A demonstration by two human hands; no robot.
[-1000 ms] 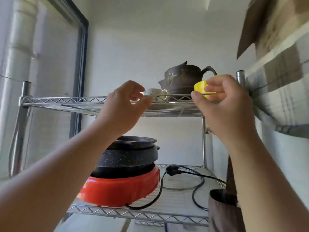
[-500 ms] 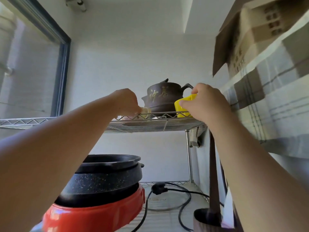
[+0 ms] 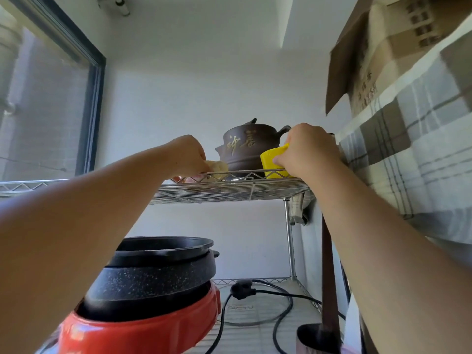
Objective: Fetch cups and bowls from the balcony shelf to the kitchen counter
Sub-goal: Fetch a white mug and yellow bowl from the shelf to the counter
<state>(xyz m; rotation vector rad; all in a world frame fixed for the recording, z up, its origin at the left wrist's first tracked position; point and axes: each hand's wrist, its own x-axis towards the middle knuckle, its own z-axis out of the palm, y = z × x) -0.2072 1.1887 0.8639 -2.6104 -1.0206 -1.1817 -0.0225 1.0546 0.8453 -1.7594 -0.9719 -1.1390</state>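
Grip of the right hand (image 3: 307, 152): fingers wrapped round the side of a yellow cup (image 3: 272, 162), which stands upright at the right front edge of the upper wire shelf (image 3: 229, 189), its base on or just above the wires — which of the two cannot be told from below. Grip of the left hand (image 3: 190, 155): closed over a small pale cup (image 3: 217, 166) further left on the same shelf; the fingers hide most of it, so how firmly it is held is uncertain.

Between the two cups, and just behind them, stands a dark brown teapot (image 3: 246, 146) with gold characters; the yellow cup sits close against its right flank, below the spout or handle that shows beside the right hand. The governing relation is therefore this: each cup lies directly within its own hand, axis vertical, with the teapot behind and the shelf's raised front rail ahead. A lift clear of the rail, then a draw toward the person, appears to be what the coming move requires.

Below, on the lower shelf (image 3: 258, 325), rest a red electric cooker (image 3: 143, 330) carrying a black pot (image 3: 153, 274), and a coiled black cord (image 3: 268, 302). A checked cloth (image 3: 408, 149) and a cardboard box (image 3: 378, 47) crowd the right side — elbow room there looks tight. White wall behind; a window (image 3: 46, 98) at left.
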